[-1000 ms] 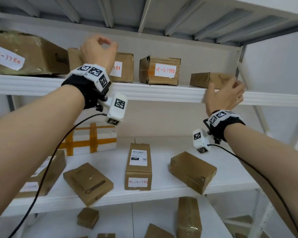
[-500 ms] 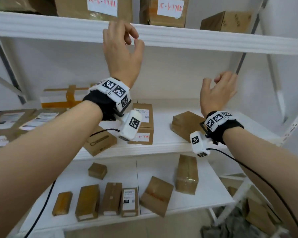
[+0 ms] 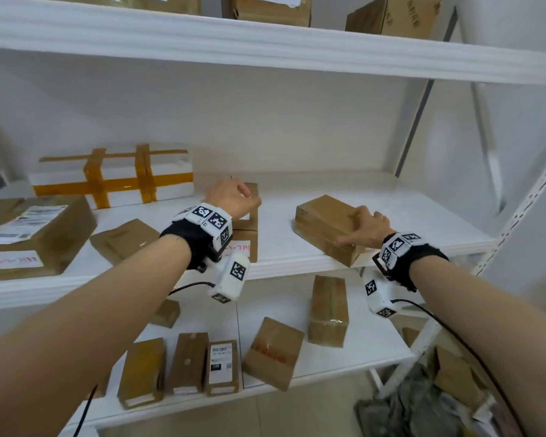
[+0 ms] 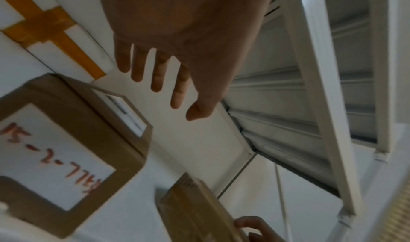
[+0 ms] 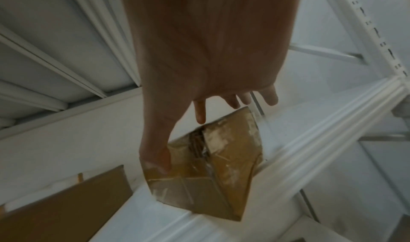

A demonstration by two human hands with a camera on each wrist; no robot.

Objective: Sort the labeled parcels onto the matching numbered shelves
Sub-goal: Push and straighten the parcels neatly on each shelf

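Observation:
On the middle shelf (image 3: pixel 416 222) a long brown box with a handwritten label reading 15-2-77 and more (image 3: pixel 246 246) (image 4: pixel 66 149) points away from me. My left hand (image 3: pixel 235 197) (image 4: pixel 159 87) hovers over its far end with straight, spread fingers and holds nothing. A plain taped brown parcel (image 3: pixel 322 225) (image 5: pixel 217 166) lies askew at the shelf's front edge. My right hand (image 3: pixel 364 227) (image 5: pixel 190 140) grips its right end, the thumb (image 5: pixel 163 159) on the near side and the fingers over the top.
A white foam box bound with orange tape (image 3: pixel 114 175) stands at the back left. A large labelled box (image 3: pixel 29 234) and a flat brown parcel (image 3: pixel 123 238) lie left of my arm. The top shelf's edge (image 3: pixel 265 48) runs overhead. Several parcels (image 3: pixel 328 310) sit on the lower shelf.
Both hands came down from the top shelf's edge to the middle shelf. The right hand took hold of the taped parcel; the left hand opened above the labelled box. My view tilted downward.

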